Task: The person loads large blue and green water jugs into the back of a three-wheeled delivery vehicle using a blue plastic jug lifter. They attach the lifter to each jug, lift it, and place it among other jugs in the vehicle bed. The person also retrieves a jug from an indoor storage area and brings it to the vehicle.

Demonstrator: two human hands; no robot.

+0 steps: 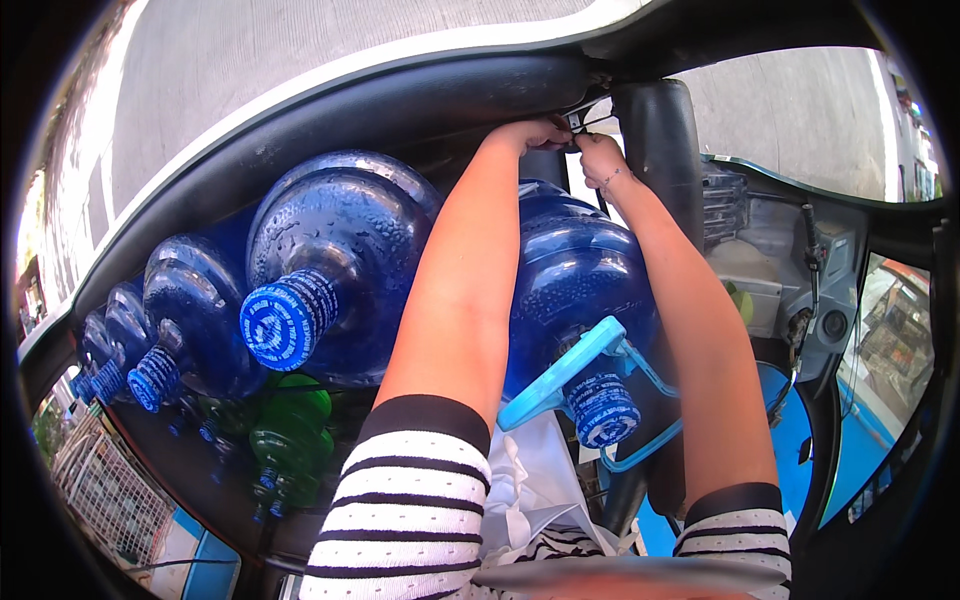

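Student: What could go wrong here?

Instructor: The thin dark cord [597, 122] may slip, probably because the work is at arm's reach in a narrow gap. The right forearm, passing just above the light-blue jug handle [562, 375], might also snag on it.

Student: What is the state of the fingers?

Instructor: Those of the left hand [545, 134] and right hand [603, 162] are curled close together at the cord; whether they pinch it, one cannot tell.

Student: Where is the cord, and how does it point?

Instructor: It lies beyond the blue water jug [580, 265], beside the black padded post [662, 150]. Its visible long axis slants from between the hands away and rightward, toward the post; its ends are too small to distinguish.
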